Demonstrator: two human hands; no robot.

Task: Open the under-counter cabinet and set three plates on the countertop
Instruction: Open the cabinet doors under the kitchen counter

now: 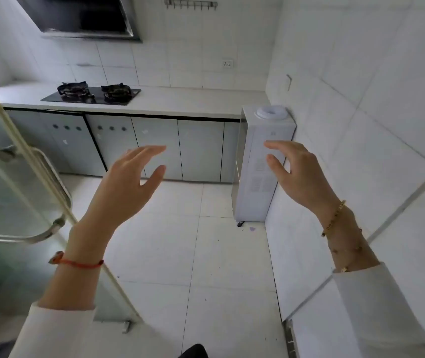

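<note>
The white countertop point(180, 102) runs along the far wall, with a row of pale grey under-counter cabinet doors point(201, 151) below it, all closed. No plates are visible. My left hand point(128, 182) is raised in front of me, fingers spread and empty, well short of the cabinets. My right hand point(296, 171) is held up at the same height, also open and empty, in front of the water dispenser. Both wrists wear bracelets and white sleeves.
A black two-burner gas hob point(91, 94) sits on the counter's left part under a range hood point(82, 16). A white water dispenser point(263, 161) stands at the counter's right end against the tiled wall. A glass door point(12, 192) with a metal handle stands at my left.
</note>
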